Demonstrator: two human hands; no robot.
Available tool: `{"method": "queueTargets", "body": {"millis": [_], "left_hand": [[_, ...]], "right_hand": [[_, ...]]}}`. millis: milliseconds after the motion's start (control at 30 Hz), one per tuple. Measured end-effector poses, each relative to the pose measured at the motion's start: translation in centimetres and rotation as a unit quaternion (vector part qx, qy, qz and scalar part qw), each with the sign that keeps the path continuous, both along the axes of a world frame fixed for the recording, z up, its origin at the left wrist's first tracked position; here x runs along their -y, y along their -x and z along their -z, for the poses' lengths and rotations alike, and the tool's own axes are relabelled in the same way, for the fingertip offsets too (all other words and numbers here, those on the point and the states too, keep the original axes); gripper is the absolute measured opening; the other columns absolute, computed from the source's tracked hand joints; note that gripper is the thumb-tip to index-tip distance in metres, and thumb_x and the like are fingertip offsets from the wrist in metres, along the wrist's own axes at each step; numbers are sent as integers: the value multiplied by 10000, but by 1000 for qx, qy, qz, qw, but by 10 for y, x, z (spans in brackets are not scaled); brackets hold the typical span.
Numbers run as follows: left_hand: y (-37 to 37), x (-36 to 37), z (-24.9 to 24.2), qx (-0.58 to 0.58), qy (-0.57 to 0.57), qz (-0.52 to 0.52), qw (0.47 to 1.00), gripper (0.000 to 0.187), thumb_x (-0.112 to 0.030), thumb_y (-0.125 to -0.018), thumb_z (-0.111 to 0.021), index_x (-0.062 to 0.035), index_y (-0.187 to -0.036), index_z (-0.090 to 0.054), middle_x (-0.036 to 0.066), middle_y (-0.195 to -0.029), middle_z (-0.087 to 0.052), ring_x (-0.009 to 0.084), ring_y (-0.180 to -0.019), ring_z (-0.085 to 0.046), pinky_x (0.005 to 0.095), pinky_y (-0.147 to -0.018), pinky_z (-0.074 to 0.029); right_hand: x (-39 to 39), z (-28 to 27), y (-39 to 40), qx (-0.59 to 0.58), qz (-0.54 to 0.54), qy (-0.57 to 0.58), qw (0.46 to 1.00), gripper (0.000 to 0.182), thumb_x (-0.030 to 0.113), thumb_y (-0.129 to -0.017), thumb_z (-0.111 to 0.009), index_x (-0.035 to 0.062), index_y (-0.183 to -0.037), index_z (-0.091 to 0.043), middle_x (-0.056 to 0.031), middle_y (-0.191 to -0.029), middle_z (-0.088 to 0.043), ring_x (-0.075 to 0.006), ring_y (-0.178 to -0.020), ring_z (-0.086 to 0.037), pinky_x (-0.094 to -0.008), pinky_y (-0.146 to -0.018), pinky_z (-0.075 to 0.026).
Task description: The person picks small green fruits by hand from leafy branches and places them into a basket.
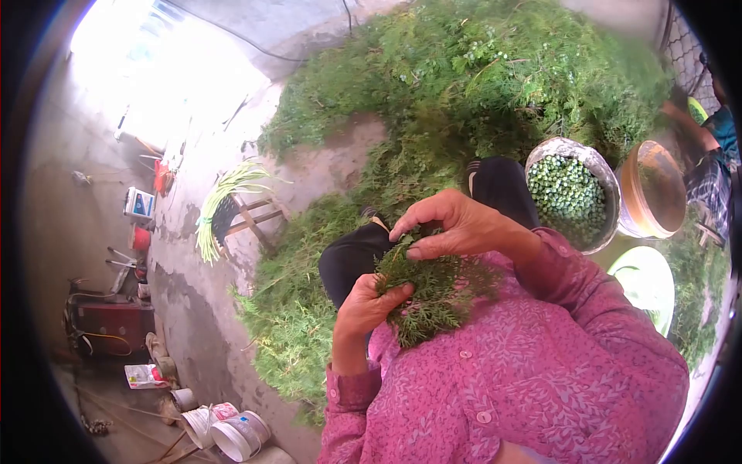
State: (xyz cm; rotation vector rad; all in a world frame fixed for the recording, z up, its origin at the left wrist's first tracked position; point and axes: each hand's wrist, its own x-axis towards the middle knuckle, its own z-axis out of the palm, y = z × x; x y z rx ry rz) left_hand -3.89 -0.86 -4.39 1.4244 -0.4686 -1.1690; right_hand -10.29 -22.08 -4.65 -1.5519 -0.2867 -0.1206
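A leafy green sprig [433, 305] lies against the front of my pink patterned shirt, above my lap. My left hand [363, 308] grips its near side, thumb pressed on the stems. From above, my right hand [452, 224] reaches over the sprig's top, its thumb and index finger curved toward each other at the leaves; whether anything is between those fingertips is too small to tell. A bucket [612, 224] full of small round green berries [566, 193] stands beyond my right forearm.
Cut green branches [464, 85] cover much of the floor ahead and around my legs. An orange-brown bucket [653, 189] and a pale green basin [645, 282] stand at right, near another person's arm. At left are a stool [251, 220] with long green stalks and white buckets [239, 435].
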Motion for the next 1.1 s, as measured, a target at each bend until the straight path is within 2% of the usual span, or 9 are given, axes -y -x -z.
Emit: {"method": "queueTargets", "body": {"millis": [233, 300, 367, 433, 500, 633, 700, 800, 1100], "left_hand": [[-2, -3, 2, -19, -25, 7, 999, 220, -69, -798, -626, -20, -1012, -609, 3, -932, -617, 86, -821, -546, 249, -727, -450], [-3, -4, -4, 91, -71, 26, 993, 192, -84, -799, -633, -11, -977, -623, -25, -876, -614, 55, -754, -531, 221, -669, -447], [-1, -16, -1, 61, -28, -34, 997, 186, -86, -800, -628, -16, -972, -622, -14, -890, -617, 67, -762, -543, 221, -669, -450], [-3, -27, 5, 31, 13, -101, 994, 180, -88, -800, -623, -20, -967, -620, -2, -904, -620, 80, -770, -555, 221, -669, -454], [-6, -39, 13, -10, 30, -266, 963, 206, -100, -820, -592, -30, -1014, -585, 45, -931, -626, 130, -809, -586, 258, -673, -481], [-26, -54, 34, -150, 64, -397, 903, 329, -198, -845, -567, -20, -1112, -494, 99, -902, -624, 200, -803, -608, 347, -653, -513], [-30, -59, 36, -204, 97, -400, 888, 324, -250, -849, -562, -20, -1070, -504, 96, -874, -612, 181, -729, -602, 284, -531, -498], [-36, -66, 33, -211, 79, -377, 898, 264, -334, -832, -578, -93, -931, -538, 11, -728, -562, 86, -487, -443, 208, -357, -312], [-80, -194, 23, 123, -37, -661, 739, 453, -294, -709, -730, -28, -1038, -569, 132, -974, -585, 92, -515, -509, 199, -336, -358]], "right_hand": [[-6, 11, -5, 77, 147, 153, 974, 220, 102, -760, -609, 14, -961, -596, -113, -718, -602, -134, -604, -552, -271, -575, -445], [0, 20, -13, 150, 372, 277, 873, 206, 92, -753, -585, 7, -941, -583, -155, -669, -576, -195, -548, -557, -299, -543, -456], [36, 18, -9, -54, 449, 184, 873, 183, 108, -784, -566, 13, -939, -585, -95, -613, -569, -142, -499, -538, -277, -491, -453], [70, 26, 1, -10, 485, -2, 875, 169, 124, -812, -560, 26, -944, -599, -21, -605, -555, -76, -476, -507, -225, -449, -433], [95, 16, 24, -40, 556, 10, 830, 161, 134, -814, -588, 35, -938, -615, 26, -619, -540, -26, -503, -490, -185, -446, -417], [160, 70, 87, -113, 668, 317, 664, 223, 194, -807, -559, 41, -952, -631, -106, -707, -626, -225, -560, -604, -299, -561, -488], [190, 123, 126, -146, 572, 552, 588, 267, 193, -761, -552, 57, -977, -629, -168, -782, -628, -328, -706, -619, -368, -694, -489], [190, 156, 152, -220, 525, 557, 605, 274, 199, -717, -557, 63, -939, -645, -173, -792, -633, -332, -772, -615, -395, -750, -473], [179, 160, 133, -279, 525, 399, 699, 281, 257, -740, -556, 38, -890, -651, -168, -802, -638, -305, -759, -625, -353, -723, -478]]}}
